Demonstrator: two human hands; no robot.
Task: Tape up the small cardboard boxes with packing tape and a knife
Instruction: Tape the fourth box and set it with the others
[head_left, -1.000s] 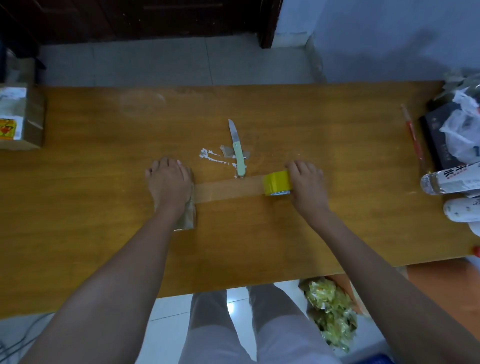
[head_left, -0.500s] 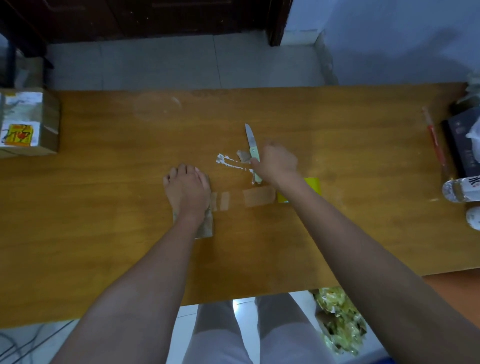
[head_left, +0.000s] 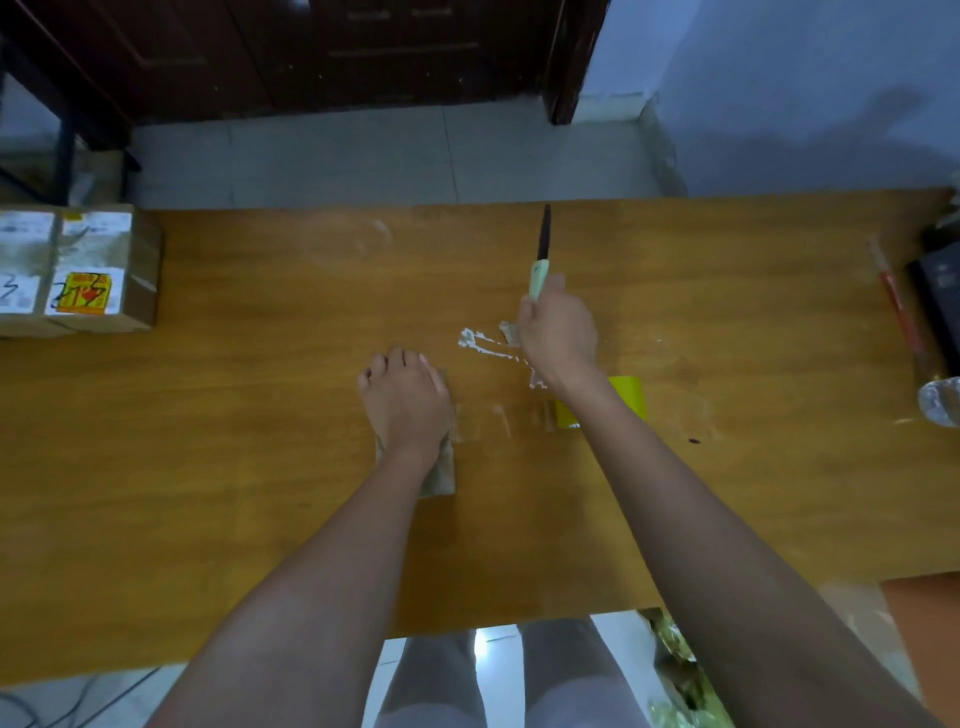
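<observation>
On the wooden counter (head_left: 260, 467), the left hand (head_left: 405, 400) lies flat, fingers straight, pressing down on a small cardboard box (head_left: 439, 473) near the counter's middle. From the box a strip of clear packing tape (head_left: 493, 421) runs along the counter to the yellow tape roll (head_left: 626, 397), which sits just past the right forearm. The right hand (head_left: 558, 332), farther from the person than the box, has its grip closed round the pale green handle of a knife (head_left: 540, 260), blade pointing away. A labelled cardboard parcel (head_left: 78, 270) stands well apart from the box, at the counter's far left edge
</observation>
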